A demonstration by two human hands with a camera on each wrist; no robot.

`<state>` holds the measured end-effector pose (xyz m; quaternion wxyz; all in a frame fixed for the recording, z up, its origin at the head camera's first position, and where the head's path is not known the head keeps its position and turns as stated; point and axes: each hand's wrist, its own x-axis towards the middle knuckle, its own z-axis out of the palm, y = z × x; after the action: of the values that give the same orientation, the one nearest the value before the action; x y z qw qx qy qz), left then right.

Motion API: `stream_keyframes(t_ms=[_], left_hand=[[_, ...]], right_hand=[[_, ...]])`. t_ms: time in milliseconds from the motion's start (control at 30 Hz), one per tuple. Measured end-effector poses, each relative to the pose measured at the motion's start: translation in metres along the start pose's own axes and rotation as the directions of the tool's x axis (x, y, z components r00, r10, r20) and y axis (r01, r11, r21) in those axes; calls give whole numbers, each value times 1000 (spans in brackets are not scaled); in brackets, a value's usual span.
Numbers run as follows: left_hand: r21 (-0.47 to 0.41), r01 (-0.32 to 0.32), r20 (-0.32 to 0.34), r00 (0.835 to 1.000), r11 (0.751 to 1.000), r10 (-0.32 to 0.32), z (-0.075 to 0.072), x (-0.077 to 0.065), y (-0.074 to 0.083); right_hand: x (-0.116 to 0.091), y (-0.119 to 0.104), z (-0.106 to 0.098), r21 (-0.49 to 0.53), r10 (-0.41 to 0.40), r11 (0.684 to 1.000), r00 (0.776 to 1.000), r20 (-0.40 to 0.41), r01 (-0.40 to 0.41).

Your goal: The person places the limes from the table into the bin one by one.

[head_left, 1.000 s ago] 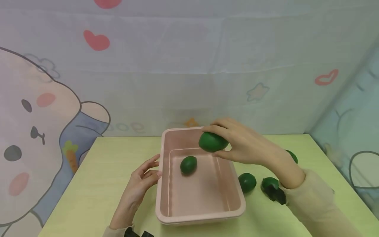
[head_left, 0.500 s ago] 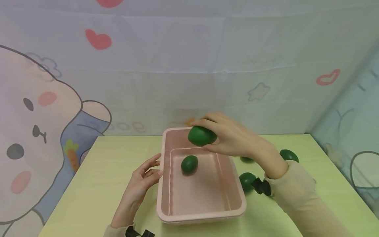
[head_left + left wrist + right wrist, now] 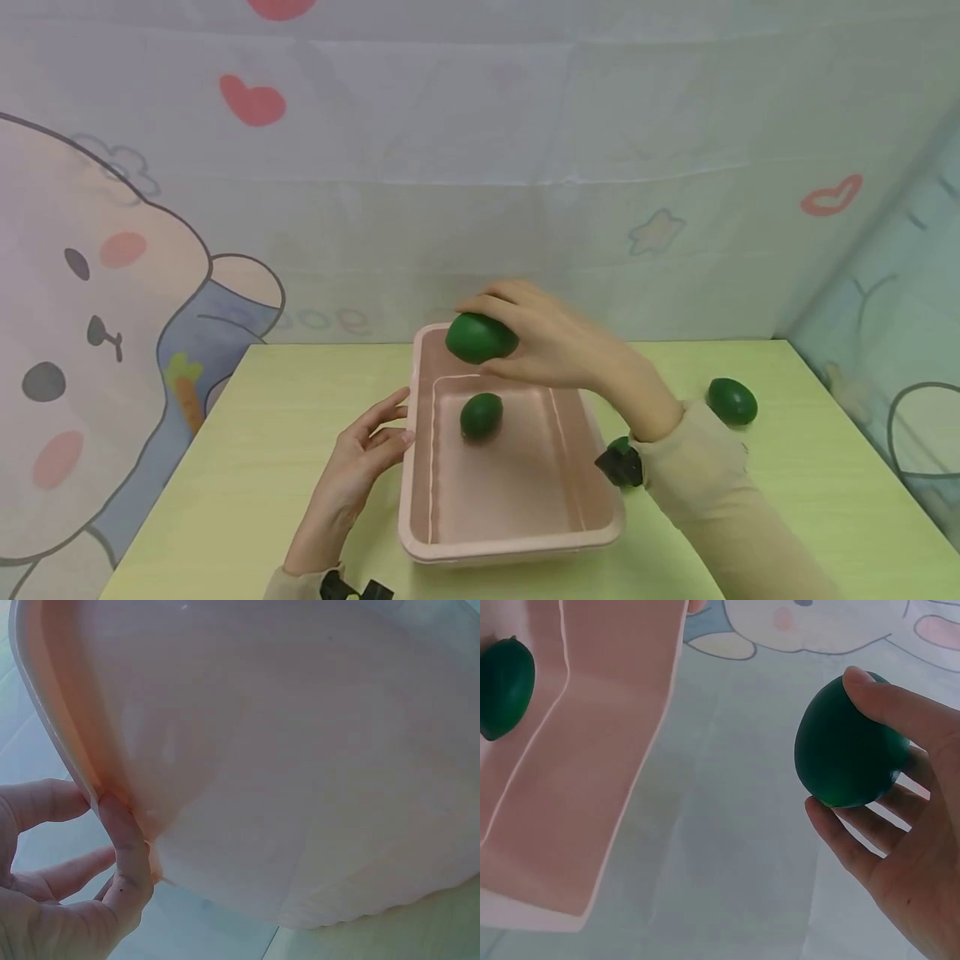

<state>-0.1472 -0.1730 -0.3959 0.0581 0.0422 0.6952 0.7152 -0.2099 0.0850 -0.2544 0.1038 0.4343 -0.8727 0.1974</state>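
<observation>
A pink plastic bin [image 3: 517,546] stands on the table, with one green lime [image 3: 481,417] on its floor. My left hand [image 3: 362,446] is at the bin's left side; in the left wrist view its thumb and fingers [image 3: 124,825] pinch the rim. Above the bin's far end, my right hand [image 3: 543,342] holds another lime [image 3: 480,338] between thumb and fingertips. The right wrist view has this held lime [image 3: 851,742] clear of the bin wall [image 3: 622,742].
One lime [image 3: 732,401] lies on the yellow table [image 3: 810,467] at the right. Another lime [image 3: 621,445] beside the bin is mostly hidden by the black wrist camera [image 3: 621,467]. A printed cloth [image 3: 487,208] hangs behind the table.
My right hand has carried the held lime leftward over the bin and slightly up. The far-right lime has come into full view. My left hand stays at the rim.
</observation>
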Motion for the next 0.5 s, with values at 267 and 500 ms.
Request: stream_keyframes(t_ms=[267,500], left_hand=[[2,-18,5,1000,1000,18,-4,0,-4],[-6,-10,-2,1000,1000,10,-3,-1,-2]], right_hand=[[10,6,13,5,34,999,999,4,-34],[14,9,23,2,82,997,997,-6,-82]])
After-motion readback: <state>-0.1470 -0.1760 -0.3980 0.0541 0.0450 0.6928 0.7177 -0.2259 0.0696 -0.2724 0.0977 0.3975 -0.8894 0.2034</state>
